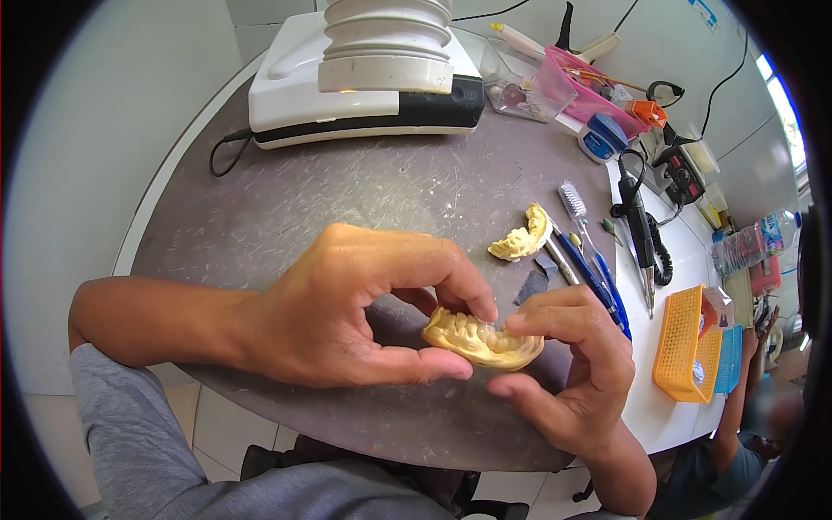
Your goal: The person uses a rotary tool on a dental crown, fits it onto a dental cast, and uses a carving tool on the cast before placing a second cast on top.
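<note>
A yellow plaster dental model [481, 340], its row of teeth facing up, is held above the front part of the grey work mat [347, 186]. My left hand [364, 303] grips its left end between thumb and fingers. My right hand [572, 364] is at the model's right end, index fingertip on its top edge and thumb just below. Something clear and shiny covers part of the teeth between the fingertips. A second yellow plaster model [523, 236] lies on the mat behind, beside small dark grey sheets [531, 286].
A white machine with a ribbed hose [386, 43] stands at the back. To the right are a toothbrush [573, 201], blue-handled tools, a handpiece [639, 230], a blue-lidded jar [601, 139], a pink basket [598, 87] and an orange basket [680, 347]. Another person [724, 459] is at the far right.
</note>
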Motion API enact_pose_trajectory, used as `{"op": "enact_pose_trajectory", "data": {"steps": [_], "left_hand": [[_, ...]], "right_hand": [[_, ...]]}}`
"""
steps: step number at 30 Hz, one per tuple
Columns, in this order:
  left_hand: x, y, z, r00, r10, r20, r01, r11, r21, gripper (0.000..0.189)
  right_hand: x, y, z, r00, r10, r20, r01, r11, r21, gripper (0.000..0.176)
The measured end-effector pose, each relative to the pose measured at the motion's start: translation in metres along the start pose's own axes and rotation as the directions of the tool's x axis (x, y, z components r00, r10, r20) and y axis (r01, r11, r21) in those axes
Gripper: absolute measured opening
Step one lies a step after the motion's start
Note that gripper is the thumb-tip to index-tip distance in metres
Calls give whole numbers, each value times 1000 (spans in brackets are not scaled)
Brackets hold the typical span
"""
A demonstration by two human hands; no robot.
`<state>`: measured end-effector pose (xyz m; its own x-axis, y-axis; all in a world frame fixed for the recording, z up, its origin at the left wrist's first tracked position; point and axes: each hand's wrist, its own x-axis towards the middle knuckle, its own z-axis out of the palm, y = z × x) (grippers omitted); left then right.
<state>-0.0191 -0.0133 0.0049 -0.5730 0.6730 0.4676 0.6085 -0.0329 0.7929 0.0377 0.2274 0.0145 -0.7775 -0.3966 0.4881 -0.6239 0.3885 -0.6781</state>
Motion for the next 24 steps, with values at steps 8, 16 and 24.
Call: {"op": "enact_pose_trajectory", "data": {"steps": [8, 16, 24], "left_hand": [[1, -4, 0, 993, 119, 22, -119, 993, 22, 34], [1, -4, 1, 988, 153, 19, -153, 988, 9, 32], [1, -3, 0, 990, 143, 19, -144, 990, 15, 32]], "right_hand": [[-4, -3, -5, 931, 323, 170, -365, 833, 417, 19], [-2, -5, -5, 922, 341, 185, -387, 833, 395, 19], [-2, -4, -2, 937, 327, 124, -349, 849, 396, 19]]}}
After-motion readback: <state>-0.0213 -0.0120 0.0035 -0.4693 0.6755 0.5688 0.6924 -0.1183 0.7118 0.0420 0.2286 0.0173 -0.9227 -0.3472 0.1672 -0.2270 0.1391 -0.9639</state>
